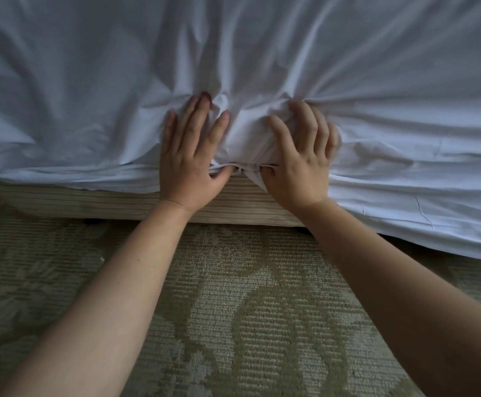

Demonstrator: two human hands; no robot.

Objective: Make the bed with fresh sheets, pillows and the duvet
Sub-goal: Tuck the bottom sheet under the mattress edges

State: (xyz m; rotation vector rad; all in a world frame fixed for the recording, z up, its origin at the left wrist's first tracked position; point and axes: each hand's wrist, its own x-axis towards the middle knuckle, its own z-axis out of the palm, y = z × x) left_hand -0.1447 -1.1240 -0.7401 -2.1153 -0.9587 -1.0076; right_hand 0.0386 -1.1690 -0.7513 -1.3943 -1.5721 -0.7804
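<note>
Wrinkled white cotton sheet (262, 53) spread over the bed from nine o'clock through twelve to three o'clock of the view, creases fanning out from a gathered bunch at centre; lower hem tucked along the bed edge on the nine o'clock side, hanging loose down toward the floor at four o'clock.

Left hand (193, 156) just at the nine o'clock side of the bunch, fingers nearly straight and spread, pressed flat on the cloth; thumb hooked under the fold at the bed edge, pinching the sheet there.

Right hand (299, 159) just at the three o'clock side of the bunch, fingers curled and dug into the gathered fabric, thumb tucked under the same fold; gripping the sheet; slightly blurred at the outer fingers.

Both thumbs nearly meeting at the knot of cloth between the hands; bare forearms reaching in from seven and five o'clock.

Beige ribbed upholstered bed base (90, 203) showing as a band below the tucked hem; green-and-cream patterned woven carpet (233, 325) filling the six o'clock half.
</note>
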